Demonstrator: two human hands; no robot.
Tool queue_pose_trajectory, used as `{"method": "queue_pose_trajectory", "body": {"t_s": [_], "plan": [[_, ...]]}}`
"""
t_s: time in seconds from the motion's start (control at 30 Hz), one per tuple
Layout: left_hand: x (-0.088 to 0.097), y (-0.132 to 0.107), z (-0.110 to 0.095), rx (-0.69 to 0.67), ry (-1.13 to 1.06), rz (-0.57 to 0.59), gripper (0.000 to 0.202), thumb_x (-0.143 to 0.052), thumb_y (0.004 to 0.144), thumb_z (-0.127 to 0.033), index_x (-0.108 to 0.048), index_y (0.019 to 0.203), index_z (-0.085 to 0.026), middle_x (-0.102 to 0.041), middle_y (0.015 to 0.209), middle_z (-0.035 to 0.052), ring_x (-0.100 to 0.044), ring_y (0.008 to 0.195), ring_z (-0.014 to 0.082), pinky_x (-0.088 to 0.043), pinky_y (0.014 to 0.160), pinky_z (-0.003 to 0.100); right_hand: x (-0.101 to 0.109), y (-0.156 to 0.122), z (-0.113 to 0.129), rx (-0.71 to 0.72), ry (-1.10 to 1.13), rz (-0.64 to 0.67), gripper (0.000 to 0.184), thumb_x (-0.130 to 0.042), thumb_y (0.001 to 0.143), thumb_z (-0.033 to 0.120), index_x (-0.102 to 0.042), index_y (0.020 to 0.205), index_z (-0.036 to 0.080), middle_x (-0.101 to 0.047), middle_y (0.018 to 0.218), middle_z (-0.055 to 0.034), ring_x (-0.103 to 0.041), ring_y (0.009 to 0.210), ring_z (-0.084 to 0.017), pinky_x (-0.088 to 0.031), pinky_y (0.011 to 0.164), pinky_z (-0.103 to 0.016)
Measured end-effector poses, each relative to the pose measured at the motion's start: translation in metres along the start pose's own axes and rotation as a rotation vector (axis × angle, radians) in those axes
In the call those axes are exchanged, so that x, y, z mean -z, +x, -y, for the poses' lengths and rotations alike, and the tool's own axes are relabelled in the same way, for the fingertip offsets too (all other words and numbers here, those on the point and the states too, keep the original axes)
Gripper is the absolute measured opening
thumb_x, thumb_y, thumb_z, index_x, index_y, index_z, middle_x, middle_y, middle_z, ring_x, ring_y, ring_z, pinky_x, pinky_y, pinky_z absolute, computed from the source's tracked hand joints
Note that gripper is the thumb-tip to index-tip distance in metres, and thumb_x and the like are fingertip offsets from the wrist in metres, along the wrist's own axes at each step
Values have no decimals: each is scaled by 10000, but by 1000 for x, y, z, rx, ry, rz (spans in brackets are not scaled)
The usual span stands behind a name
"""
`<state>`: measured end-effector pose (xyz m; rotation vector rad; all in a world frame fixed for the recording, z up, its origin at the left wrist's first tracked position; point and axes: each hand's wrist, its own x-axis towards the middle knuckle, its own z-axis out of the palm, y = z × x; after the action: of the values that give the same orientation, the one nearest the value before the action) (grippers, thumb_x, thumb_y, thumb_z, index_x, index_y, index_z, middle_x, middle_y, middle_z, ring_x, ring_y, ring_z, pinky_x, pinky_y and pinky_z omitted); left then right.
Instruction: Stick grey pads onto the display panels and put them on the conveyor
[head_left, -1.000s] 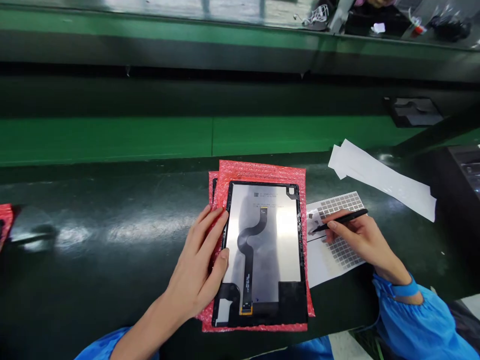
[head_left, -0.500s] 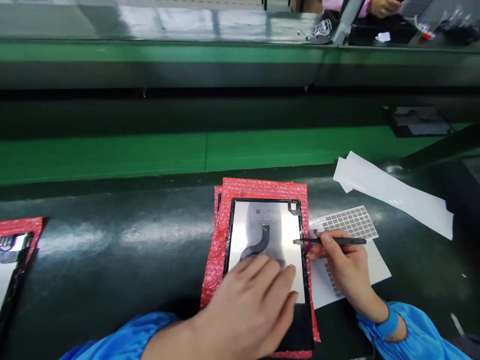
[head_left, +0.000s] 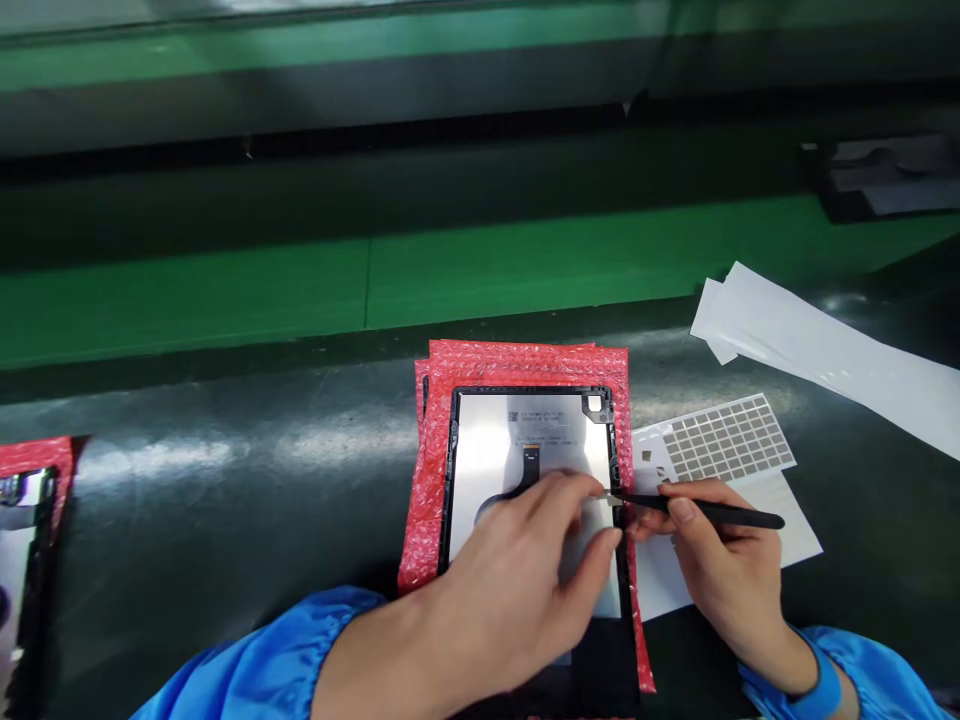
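A tablet screen panel [head_left: 487,430], silvery with a black frame, lies back side up on red bubble wrap [head_left: 421,545]. A dark ribbon cable [head_left: 531,464] runs down its middle, partly under my left hand [head_left: 510,575]. That hand rests over the panel, thumb and index finger apart, the index fingertip close to the tweezers' tip. My right hand [head_left: 731,560] is closed around black tweezers [head_left: 705,510] at the panel's right edge. A small greyish piece sits at their tip. Under and beside my right hand is a sheet of small grey stickers [head_left: 731,438].
Long white paper strips [head_left: 817,340] lie at the right. Another panel on red wrap [head_left: 45,455] is at the left edge. A dark panel [head_left: 889,175] lies on the green ledge [head_left: 285,290] behind the dark table [head_left: 247,480].
The view has tilted down. My left index finger has moved up and right to the tweezers' tip. The tweezers have come to the panel's right border, beside that finger.
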<state>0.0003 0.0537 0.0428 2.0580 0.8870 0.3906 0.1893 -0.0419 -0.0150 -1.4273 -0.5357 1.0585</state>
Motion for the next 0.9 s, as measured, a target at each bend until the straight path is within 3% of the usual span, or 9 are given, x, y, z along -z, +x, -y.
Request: {"method": "queue_pose_trajectory", "body": {"t_s": [0.13, 0.3, 0.5, 0.67, 0.9], "plan": [[8, 12, 1, 187, -245, 69, 117, -538, 1012, -255, -636, 1018, -192, -650, 729, -23, -543, 547, 110, -425, 504, 251, 6, 2, -1, 29, 16, 76, 139, -865, 895, 356, -831, 976, 247, -817, 720, -58, -814, 630, -275, -716, 635, -406], [6, 18, 0, 194, -274, 84, 176, -493, 974, -200, -605, 838, -196, -607, 674, -26, -481, 537, 106, -375, 516, 265, 13, 5, -4, 30, 20, 153, 125, -845, 915, 324, -841, 1018, 253, -830, 762, -71, -830, 688, -294, -721, 671, -420], [7, 16, 2, 153, -233, 97, 145, -482, 939, -138, -553, 834, -209, -565, 646, -54, -452, 507, 100, -344, 498, 265, 7, 6, 2, 4, 25, 184, 134, -855, 903, 357, -847, 991, 256, -829, 746, -75, -830, 674, -305, -720, 686, -431], [13, 16, 0, 148, -265, 134, 145, -466, 934, -131, -516, 824, -211, -534, 656, -58, -417, 511, 94, -319, 491, 258, 1, 7, 10, -2, 85, 112, 153, -847, 909, 406, -851, 974, 268, -829, 737, -66, -814, 606, -277, -714, 658, -397], [10, 16, 0, 150, -264, 129, 139, -462, 945, -147, -537, 848, -212, -529, 643, -62, -407, 495, 98, -326, 489, 262, 11, 9, 7, 10, 46, 212, 114, -814, 948, 330, -847, 1036, 266, -836, 763, -68, -829, 678, -282, -713, 675, -397]]}}
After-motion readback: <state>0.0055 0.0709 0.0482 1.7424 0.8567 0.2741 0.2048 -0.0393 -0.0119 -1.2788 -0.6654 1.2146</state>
